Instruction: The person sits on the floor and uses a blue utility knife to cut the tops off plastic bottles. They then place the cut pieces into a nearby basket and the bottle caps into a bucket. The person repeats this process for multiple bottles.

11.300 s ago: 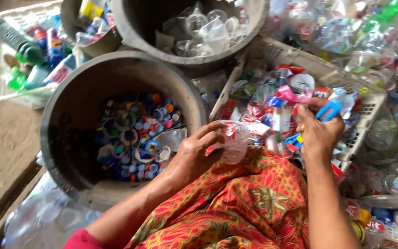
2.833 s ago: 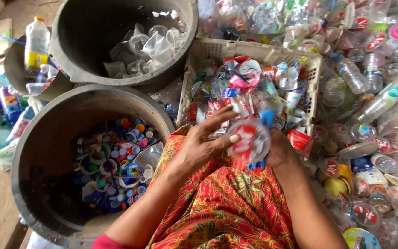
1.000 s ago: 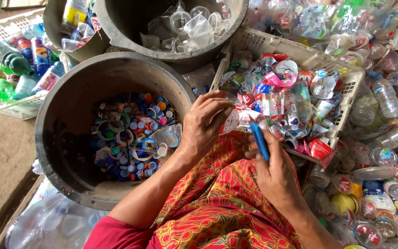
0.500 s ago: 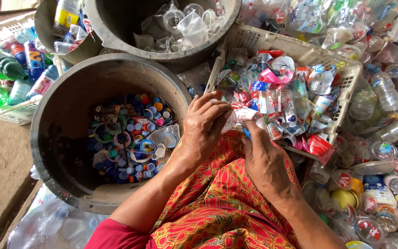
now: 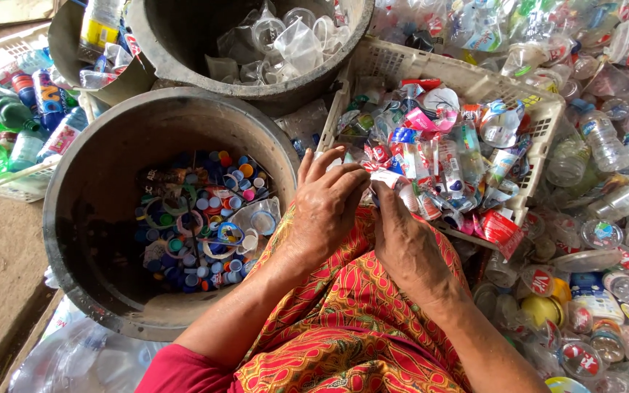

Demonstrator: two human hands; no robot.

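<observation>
The person wears a pink-red short sleeve (image 5: 176, 371) and a red-and-yellow floral patterned wrap (image 5: 343, 320).

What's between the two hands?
In the head view, a small clear plastic bottle with a red-and-white label sits pinched between the left hand and right hand.

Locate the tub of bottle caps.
In the head view, the round tub of bottle caps sits left of centre, beside the left hand, below the tub of clear cups.

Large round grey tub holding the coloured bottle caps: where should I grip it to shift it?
Grip the large round grey tub's thick rim at its bare left edge, coming from the left. The left hand and red patterned cloth crowd the right side.
</observation>
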